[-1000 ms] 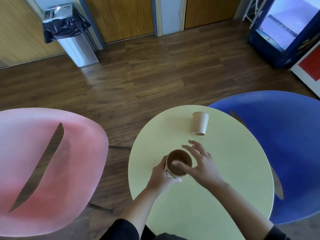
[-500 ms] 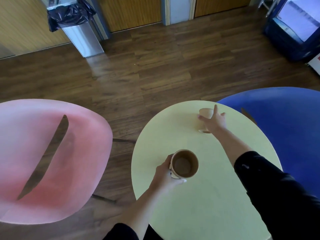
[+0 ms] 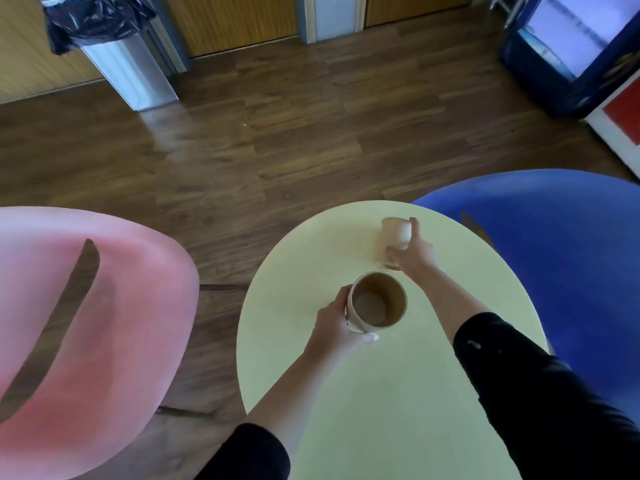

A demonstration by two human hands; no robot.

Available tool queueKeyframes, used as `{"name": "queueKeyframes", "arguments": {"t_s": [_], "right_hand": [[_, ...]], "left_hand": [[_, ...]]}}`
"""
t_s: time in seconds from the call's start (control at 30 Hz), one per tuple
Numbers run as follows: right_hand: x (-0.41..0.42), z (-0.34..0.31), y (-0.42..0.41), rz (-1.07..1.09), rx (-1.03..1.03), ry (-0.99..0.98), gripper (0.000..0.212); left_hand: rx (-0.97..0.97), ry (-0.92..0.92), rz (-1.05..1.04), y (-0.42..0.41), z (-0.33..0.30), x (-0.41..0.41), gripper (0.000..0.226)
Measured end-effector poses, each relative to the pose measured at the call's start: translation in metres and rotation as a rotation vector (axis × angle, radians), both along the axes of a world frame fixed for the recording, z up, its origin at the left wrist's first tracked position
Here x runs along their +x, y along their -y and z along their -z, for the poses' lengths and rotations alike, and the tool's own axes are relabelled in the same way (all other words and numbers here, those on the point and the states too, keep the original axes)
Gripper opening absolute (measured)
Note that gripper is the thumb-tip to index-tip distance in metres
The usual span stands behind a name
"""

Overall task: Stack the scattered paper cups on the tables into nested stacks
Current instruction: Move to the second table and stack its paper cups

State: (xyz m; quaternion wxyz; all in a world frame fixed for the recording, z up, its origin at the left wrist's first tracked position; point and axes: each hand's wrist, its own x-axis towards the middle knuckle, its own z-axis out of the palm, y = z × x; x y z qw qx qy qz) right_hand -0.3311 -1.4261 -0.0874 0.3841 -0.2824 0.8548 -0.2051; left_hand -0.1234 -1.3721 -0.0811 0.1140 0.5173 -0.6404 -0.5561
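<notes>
1. A round pale yellow desk [image 3: 398,393] fills the lower centre of the frame, and both cups are over its upper half.
2. The left hand [image 3: 334,329] is closed around the side of a brown cup [image 3: 377,303], with the thumb in front of the wall and the fingers behind it, at the centre of the frame.
3. This cup stands upright: its long axis is vertical, the open mouth points up to the camera, and the round bottom inside is visible. If it touches the desk or is a little above it, I cannot tell.
4. There may be more than one cup nested here, because a pale edge shows at its lower left, but this is not clear.
5. The right hand [image 3: 412,251] pinches a second cup [image 3: 394,233], above and to the right of the first, near the upper edge of the desk.
6. The second cup is blurred. Its long axis is tilted, with one end toward the top of the frame; which end is the mouth I cannot tell.
7. The two cups are near each other but apart.
8. A pink chair [image 3: 86,334] is at the left, a blue chair [image 3: 554,271] at the right, and a bin [image 3: 114,53] with a black bag at the upper left, on the wooden floor [image 3: 294,133].
</notes>
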Motion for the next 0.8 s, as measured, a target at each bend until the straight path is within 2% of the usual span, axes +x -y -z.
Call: {"name": "queueKeyframes", "arguments": {"t_s": [0.17,0.4,0.53,0.67,0.8], "right_hand": [[-0.001,-0.014,-0.01,0.038,-0.142,0.034,0.081],[0.01,-0.085,-0.042,0.028,-0.559,-0.02,0.081],[0.036,-0.106,-0.083,-0.076,-0.793,-0.07,0.082],[0.052,-0.087,-0.111,-0.253,-0.867,-0.134,0.08],[0.061,-0.07,-0.123,-0.367,-0.851,-0.155,0.076]], "left_hand": [[-0.008,0.007,-0.006,0.001,0.003,0.0,0.076],[-0.027,0.014,-0.006,0.003,0.005,0.0,0.076],[-0.03,0.025,0.0,0.003,0.002,-0.001,0.077],[-0.01,0.025,0.022,0.003,0.001,0.001,0.08],[0.013,0.054,0.007,0.003,-0.006,-0.002,0.054]]}}
